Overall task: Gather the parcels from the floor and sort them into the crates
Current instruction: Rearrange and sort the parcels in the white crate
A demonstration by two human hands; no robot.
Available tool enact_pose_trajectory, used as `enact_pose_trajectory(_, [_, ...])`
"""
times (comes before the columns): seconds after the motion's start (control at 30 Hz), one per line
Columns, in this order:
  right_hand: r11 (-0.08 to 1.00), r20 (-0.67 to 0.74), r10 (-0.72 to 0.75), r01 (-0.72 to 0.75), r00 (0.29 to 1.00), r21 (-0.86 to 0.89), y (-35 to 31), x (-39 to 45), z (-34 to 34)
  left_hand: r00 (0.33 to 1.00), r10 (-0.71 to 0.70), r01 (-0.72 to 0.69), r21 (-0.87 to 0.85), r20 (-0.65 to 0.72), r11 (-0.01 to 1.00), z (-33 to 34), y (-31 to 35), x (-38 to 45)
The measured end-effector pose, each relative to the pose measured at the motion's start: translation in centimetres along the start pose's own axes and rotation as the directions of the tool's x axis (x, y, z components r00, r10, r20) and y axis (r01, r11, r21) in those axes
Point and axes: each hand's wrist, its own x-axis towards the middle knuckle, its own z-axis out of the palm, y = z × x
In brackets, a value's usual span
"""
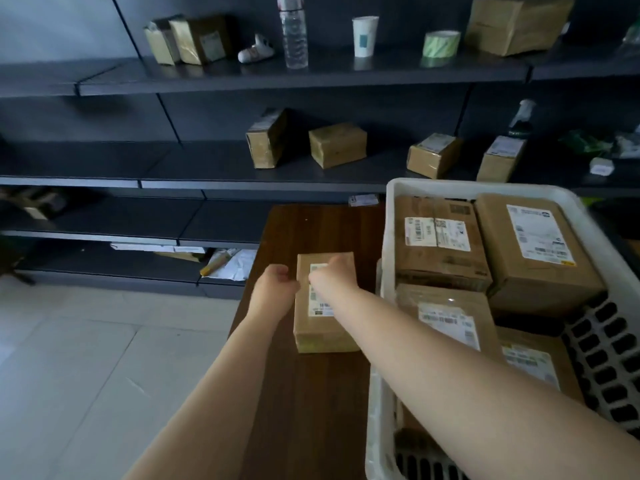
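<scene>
Two bare hands meet on one small cardboard parcel (323, 327) that lies flat on the dark wooden tabletop (311, 410), just left of a white plastic crate (391, 216). The left hand (275, 289) curls its fingers against the parcel's left edge, a grip closed on the box. The right hand (334, 273) lies over the parcel's white label (317, 306), fingers bent onto the top; whether it truly clasps the box I cannot tell. Four labelled cardboard parcels (440, 240) lie packed inside the crate. Behind the tabletop stands dark shelving (207, 74) carrying more small boxes (337, 144), a clear water bottle (293, 36), a paper cup (364, 36) and a green tape roll (441, 44).
</scene>
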Motion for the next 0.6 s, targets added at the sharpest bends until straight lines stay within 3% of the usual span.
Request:
enact_pose_trajectory(0.17, [0.933,-0.232,0.14,-0.207,0.963,-0.296,1.4,8.0,1.5,0.991,-0.074,0.059,0.137,0.108,0.989,2.9,-3.6,4.7])
enact_pose_trajectory(0.27, [0.869,-0.236,0.199,-0.283,0.951,-0.407,3.8,10.7,2.1,0.957,-0.206,0.184,0.122,0.204,0.975,5.4,-4.9,6.6])
enact_pose_trajectory(0.37, [0.856,-0.208,0.199,-0.273,0.958,-0.438,5.5,12.1,3.1,0.93,-0.279,0.268,0.077,0.241,0.96,6.8,-6.2,7.3])
enact_pose_trajectory(0.43, [0.886,-0.205,0.22,-0.284,0.954,-0.367,5.3,11.9,3.4,0.934,-0.292,0.289,0.045,0.204,0.956,6.7,-6.9,7.4])
enact_pose_trajectory(0.6, [0.921,-0.174,0.033,-0.098,0.984,-0.377,2.9,9.9,2.9,0.969,-0.229,0.239,-0.114,0.091,0.964,2.7,-6.0,6.6])
